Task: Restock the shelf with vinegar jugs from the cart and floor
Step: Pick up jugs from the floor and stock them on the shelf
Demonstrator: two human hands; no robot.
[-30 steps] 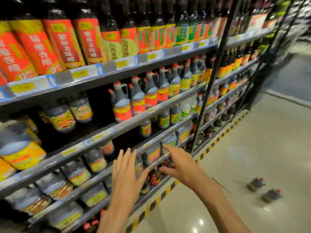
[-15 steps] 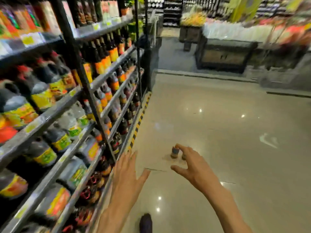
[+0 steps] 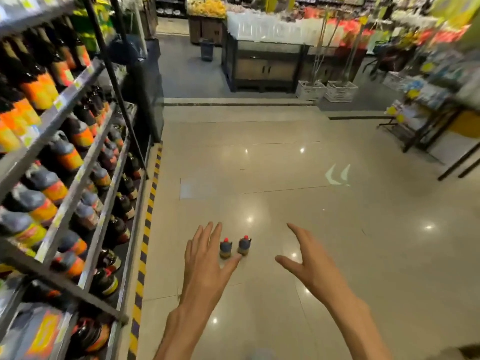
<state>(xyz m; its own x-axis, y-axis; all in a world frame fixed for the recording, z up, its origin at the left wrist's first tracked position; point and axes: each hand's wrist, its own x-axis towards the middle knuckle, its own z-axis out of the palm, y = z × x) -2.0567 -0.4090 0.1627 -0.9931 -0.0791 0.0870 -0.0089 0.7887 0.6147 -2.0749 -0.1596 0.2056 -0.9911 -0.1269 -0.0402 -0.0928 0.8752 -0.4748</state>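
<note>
Left hand point(image 3: 205, 266): raised over the floor, palm down, fingers straight and slightly spread, thumb out to the side; holds nothing. In the view its thumb tip overlaps the base of the nearer floor jug, but contact cannot be told.

Right hand point(image 3: 309, 266): raised beside the left, apart from it, fingers extended and loosely spread, thumb pointing toward the left hand; holds nothing.

Vinegar jugs on the floor, two: left jug point(image 3: 225, 247) and right jug point(image 3: 244, 245), both upright, side by side and just apart, each dark-bodied with a red cap and a yellowish label band. They stand on the glossy beige tile floor point(image 3: 285, 183), in the aisle to the right of the shelf, seen between the two hands and nearer the left one.

Shelf point(image 3: 78, 175): grey metal tiers with a black upright, running along the left edge of the view. Stocked with dark jugs and bottles point(image 3: 46, 183) bearing orange, red and yellow labels; print too blurred to read.

Floor edge: yellow-and-black hazard strip point(image 3: 146, 222) along the shelf base.

Background: dark display counter point(image 3: 265, 66) across the aisle, two white wire baskets point(image 3: 327, 90) at its right end, a rack of mixed goods point(image 3: 426, 105) far right. White arrow marks point(image 3: 337, 175) on the tiles.
</note>
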